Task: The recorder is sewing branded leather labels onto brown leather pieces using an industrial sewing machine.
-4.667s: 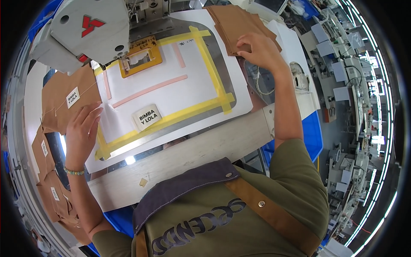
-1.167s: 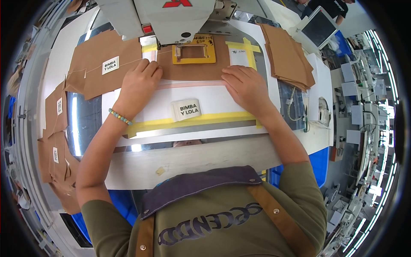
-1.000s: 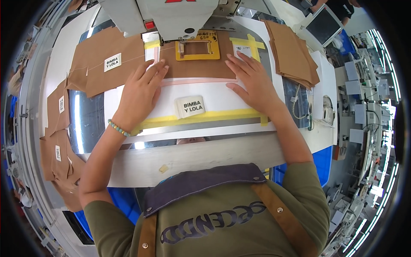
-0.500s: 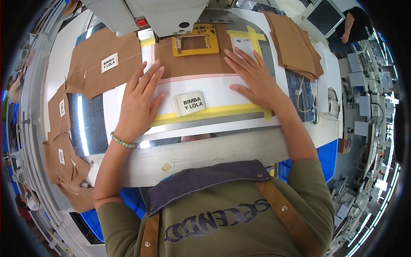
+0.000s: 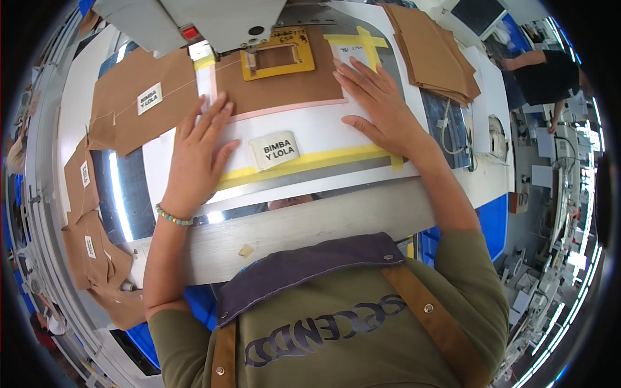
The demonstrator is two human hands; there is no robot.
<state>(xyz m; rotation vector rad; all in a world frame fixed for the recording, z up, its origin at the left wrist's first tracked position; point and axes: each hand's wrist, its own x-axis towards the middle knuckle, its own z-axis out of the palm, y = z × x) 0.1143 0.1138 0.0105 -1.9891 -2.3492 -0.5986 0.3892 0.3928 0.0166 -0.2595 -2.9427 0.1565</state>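
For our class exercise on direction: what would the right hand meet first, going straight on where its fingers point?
The right hand would probably meet the brown panel under the yellow frame, at its right edge; depth is unclear.

Left-side fisheye view from the wearer's head, downward and forward, close above the worktable (image 5: 362, 210).

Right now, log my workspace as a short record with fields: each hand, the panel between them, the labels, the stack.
Left hand: open, fingers by the brown panel's lower left corner
Right hand: open, fingertips by the panel's right edge
Panel: lying flat, yellow frame over its upper part
White labels: apparently stacked, between the hands
Brown stack: beyond the right hand
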